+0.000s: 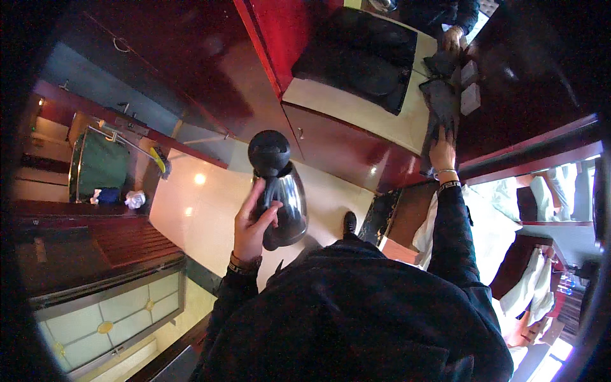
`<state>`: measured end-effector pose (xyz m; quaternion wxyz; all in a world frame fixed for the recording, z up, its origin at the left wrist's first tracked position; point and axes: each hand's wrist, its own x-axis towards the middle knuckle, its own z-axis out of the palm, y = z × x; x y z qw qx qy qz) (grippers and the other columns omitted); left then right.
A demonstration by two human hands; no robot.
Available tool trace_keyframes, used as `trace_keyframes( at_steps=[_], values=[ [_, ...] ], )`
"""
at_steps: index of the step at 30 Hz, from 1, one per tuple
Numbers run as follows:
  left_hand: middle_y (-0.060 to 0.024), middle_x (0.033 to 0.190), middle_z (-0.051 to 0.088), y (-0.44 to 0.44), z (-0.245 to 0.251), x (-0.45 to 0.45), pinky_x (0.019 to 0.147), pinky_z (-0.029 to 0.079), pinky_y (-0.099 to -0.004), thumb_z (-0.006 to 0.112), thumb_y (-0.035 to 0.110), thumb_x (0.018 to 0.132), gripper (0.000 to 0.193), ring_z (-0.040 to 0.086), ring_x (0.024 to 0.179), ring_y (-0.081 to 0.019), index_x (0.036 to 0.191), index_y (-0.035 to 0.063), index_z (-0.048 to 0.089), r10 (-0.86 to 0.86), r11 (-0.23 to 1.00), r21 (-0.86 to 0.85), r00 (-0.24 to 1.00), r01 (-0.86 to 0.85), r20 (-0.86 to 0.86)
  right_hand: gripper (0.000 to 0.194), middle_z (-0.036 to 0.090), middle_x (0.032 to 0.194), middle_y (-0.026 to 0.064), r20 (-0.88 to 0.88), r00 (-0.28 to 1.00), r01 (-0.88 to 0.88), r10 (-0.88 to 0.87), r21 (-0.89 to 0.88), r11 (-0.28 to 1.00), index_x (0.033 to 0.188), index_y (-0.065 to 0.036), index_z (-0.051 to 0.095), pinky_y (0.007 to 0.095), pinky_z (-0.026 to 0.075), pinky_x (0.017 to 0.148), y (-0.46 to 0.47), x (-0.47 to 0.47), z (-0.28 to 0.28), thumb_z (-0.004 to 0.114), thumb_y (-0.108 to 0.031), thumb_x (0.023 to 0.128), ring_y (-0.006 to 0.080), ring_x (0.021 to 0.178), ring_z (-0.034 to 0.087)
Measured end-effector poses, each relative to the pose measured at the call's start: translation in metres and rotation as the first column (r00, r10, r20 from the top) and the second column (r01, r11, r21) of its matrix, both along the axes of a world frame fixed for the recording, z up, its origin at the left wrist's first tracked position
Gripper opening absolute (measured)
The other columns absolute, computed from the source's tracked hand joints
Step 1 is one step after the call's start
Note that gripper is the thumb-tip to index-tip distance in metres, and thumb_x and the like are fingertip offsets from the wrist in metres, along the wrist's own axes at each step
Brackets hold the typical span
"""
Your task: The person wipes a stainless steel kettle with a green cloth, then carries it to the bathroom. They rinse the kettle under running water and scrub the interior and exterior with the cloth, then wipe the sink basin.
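My left hand [250, 222] grips the black handle of a shiny metal electric kettle [290, 210]. Its round black lid [269, 153] stands raised, and the kettle is held over the floor in front of me. My right hand [443, 152] is stretched out to the far right, its fingers on a dark grey cloth [441, 102] at the end of the cream counter [355, 107]. The underside of that cloth is hidden. Beyond it shows another hand [452, 40] in a dark sleeve, seemingly my mirror reflection.
A black tray [377, 76] rests on the counter. Small pale boxes [470, 98] sit beside the cloth. Dark red cabinet panels [334, 138] front the counter. A yellow brush [160, 160] and crumpled white paper [135, 199] are left; a white-covered bed [491, 229] is right.
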<state>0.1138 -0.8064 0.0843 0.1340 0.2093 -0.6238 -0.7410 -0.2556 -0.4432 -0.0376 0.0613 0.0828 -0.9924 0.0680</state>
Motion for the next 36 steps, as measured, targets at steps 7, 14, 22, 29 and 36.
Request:
trace_keyframes(
  at_steps=[7,14,22,29,36],
  values=[
    [-0.0055,0.077,0.061,-0.001,0.004,-0.005,0.060,0.045,-0.0224,0.062,-0.006,0.082,0.083,0.053,0.061,-0.0084,0.149,0.0068,0.015,0.018,1.000,-0.014,0.992,-0.016,0.123,0.061,0.034,0.142,0.0290,0.017,1.000,-0.010,0.011,-0.013,1.000,0.141,-0.007,0.036,0.0486,0.035,0.106,-0.015,-0.033,-0.007,0.052,-0.014,0.083,0.0448,0.128,0.037],
    [-0.0050,0.074,0.062,0.000,0.006,-0.005,0.051,0.043,-0.0222,0.070,-0.003,0.077,0.081,0.051,0.055,-0.0078,0.144,0.0011,0.026,-0.004,0.997,-0.072,0.982,0.018,0.190,0.047,0.046,0.130,0.0283,-0.381,0.923,-0.136,0.059,-0.177,0.975,0.122,-0.003,0.054,0.0477,0.040,0.100,-0.058,0.020,0.027,0.060,-0.023,0.080,0.0429,0.114,0.049],
    [-0.0028,0.074,0.061,-0.005,-0.003,-0.004,0.050,0.043,-0.0202,0.068,-0.002,0.079,0.074,0.051,0.053,-0.0066,0.142,0.0005,0.031,-0.406,0.908,-0.046,0.901,0.416,0.150,0.026,0.059,0.110,0.0183,-0.355,0.918,-0.339,0.174,-0.482,0.808,0.103,-0.002,0.062,0.0424,0.048,0.087,-0.077,0.238,0.016,0.063,-0.005,0.076,0.0381,0.100,0.057],
    [-0.0047,0.083,0.061,0.029,0.008,-0.004,0.050,0.043,-0.0210,0.066,-0.006,0.078,0.072,0.050,0.054,-0.0072,0.142,0.0038,0.034,-0.697,0.712,0.068,0.693,0.699,0.183,0.034,0.063,0.100,0.0197,0.168,0.986,0.135,-0.004,-0.775,0.618,0.115,-0.005,0.060,0.0409,0.051,0.078,-0.090,0.389,0.054,0.063,-0.018,0.083,0.0335,0.086,0.063],
    [-0.0040,0.084,0.062,0.149,0.006,0.034,0.048,0.044,-0.0198,0.066,-0.007,0.078,0.067,0.051,0.054,-0.0063,0.139,0.0041,0.040,-0.912,0.366,-0.012,0.361,0.931,0.192,0.031,0.060,0.088,0.0188,-0.035,0.954,0.129,-0.298,-0.847,0.515,0.115,-0.005,0.058,0.0439,0.051,0.072,-0.012,0.487,0.066,0.054,-0.012,0.085,0.0378,0.080,0.061]
  ],
)
